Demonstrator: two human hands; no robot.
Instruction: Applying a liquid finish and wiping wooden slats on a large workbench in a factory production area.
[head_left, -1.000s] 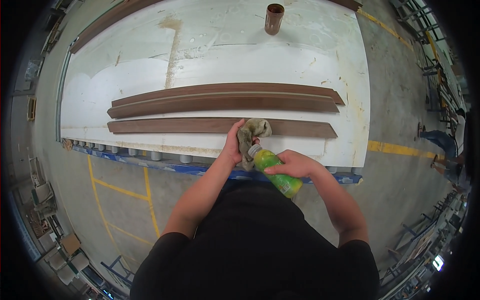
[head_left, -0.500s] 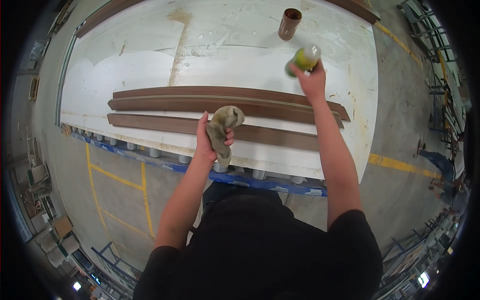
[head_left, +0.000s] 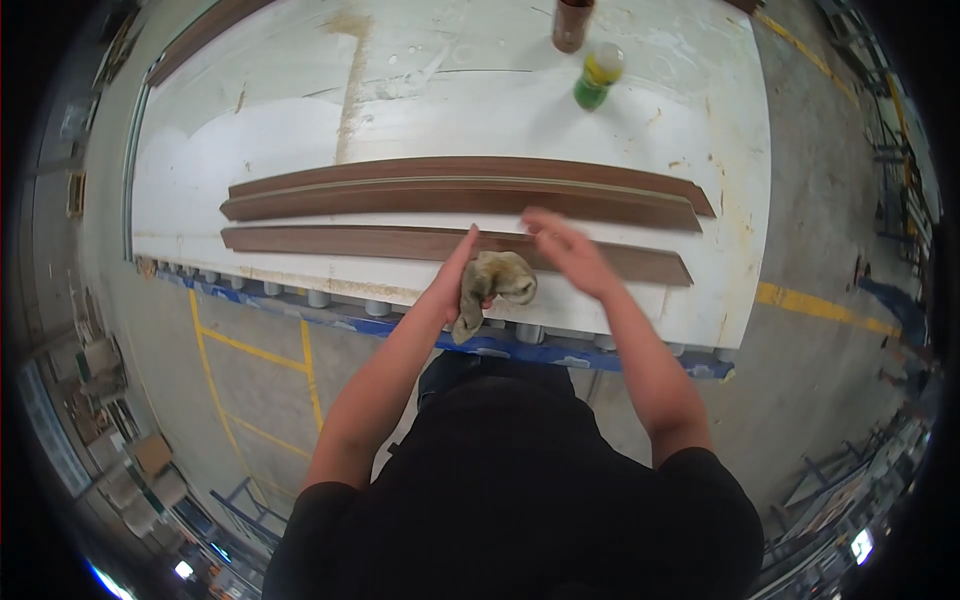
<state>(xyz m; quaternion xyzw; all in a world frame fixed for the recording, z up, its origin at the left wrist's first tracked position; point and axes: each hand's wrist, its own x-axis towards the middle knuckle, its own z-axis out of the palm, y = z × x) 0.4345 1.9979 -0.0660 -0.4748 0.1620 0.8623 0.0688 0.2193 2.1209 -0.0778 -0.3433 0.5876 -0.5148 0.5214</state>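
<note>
While the left hand (head_left: pixel 455 285) grips the rag (head_left: pixel 505 275), the rag sits between the two hands, directly left of and toward the wearer from the right hand (head_left: pixel 570 250). The left hand's thumb is raised along the rag's left side; its fingertips curl beneath. The right hand is unloaded, with fingers extended; motion blur hides their exact spread. It is positioned over the front board (head_left: pixel 340 242); contact with the board cannot be confirmed.

The front board lies just beyond the rag, with its long axis running left to right, across the line of the forearms. Both hands are near it, right of its midpoint. The back boards (head_left: pixel 460 198) lie roughly parallel, just behind it.

Materials and shapes: the rag is a soft, matted, grey-brown wad, bulky at its right end and narrowing into a tail toward the wearer. The boards are long, brown and wood-like, with slanted right ends; a pale strip runs along the back boards. The worktop (head_left: pixel 250 125) is flat, white and stained. Toward its far right stand a green-and-yellow bottle (head_left: pixel 598 78) with a clear top and a cylindrical brown cup (head_left: pixel 572 25).
</note>
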